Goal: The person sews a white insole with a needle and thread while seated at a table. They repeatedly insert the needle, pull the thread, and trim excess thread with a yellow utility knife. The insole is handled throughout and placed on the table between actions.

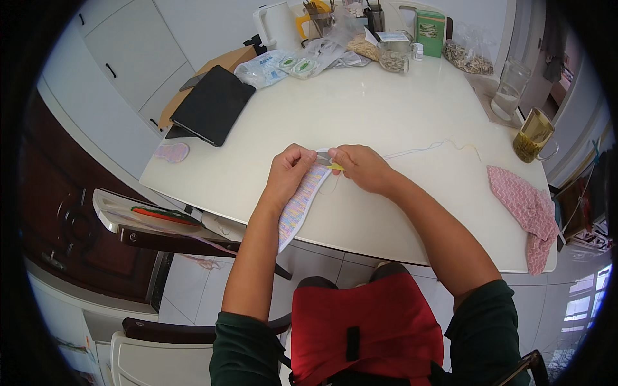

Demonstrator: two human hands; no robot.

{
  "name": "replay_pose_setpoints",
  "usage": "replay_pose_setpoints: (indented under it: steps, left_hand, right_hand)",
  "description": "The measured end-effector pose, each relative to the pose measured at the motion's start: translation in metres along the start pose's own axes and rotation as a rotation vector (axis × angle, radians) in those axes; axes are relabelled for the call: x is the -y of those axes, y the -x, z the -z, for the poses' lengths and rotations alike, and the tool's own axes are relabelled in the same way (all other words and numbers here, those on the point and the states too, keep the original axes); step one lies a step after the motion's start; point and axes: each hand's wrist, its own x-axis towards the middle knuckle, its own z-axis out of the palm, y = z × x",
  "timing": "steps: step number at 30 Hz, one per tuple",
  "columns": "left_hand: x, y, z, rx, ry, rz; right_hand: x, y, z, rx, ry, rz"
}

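My left hand (291, 170) pinches the upper end of a shoe insole with pastel, multicoloured stitching and a white edge (303, 205). The insole slants down past the table's front edge. In my right hand (361, 165) is a small cutting tool with grey metal blades and a yellow handle (335, 167), probably thread snips; its metal part lies at my left fingertips. A thin thread loops below the right hand. Pale blue and yellowish threads (425, 148) run over the white table (386, 217) to the right. Fingers hide part of the tool and the insole's top.
A black flat case (214, 105) and a second pastel piece (173, 152) lie at left. A pink patterned cloth (525, 212), a glass mug of tea (532, 137) and a glass jar (511, 91) are at right. Bags and a white kettle (277, 26) stand at the back.
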Motion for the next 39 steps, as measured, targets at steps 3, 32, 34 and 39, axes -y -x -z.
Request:
replay_pose_setpoints:
  steps: [3, 32, 34, 39]
  left_hand:
    - [0.001, 0.0, -0.001, -0.007, 0.008, -0.032]
    - [0.013, -0.008, 0.001, -0.162, -0.026, -0.103]
    - [0.011, -0.007, 0.0, -0.164, -0.022, -0.082]
    - [0.012, -0.008, -0.001, -0.166, -0.032, -0.079]
  right_hand:
    - [0.001, 0.001, -0.001, -0.008, -0.003, 0.0]
    - [0.01, 0.005, 0.008, -0.028, 0.71, 0.079]
    - [0.01, 0.004, 0.008, -0.022, 0.715, 0.08]
    - [0.009, 0.003, 0.006, -0.031, 0.726, 0.087]
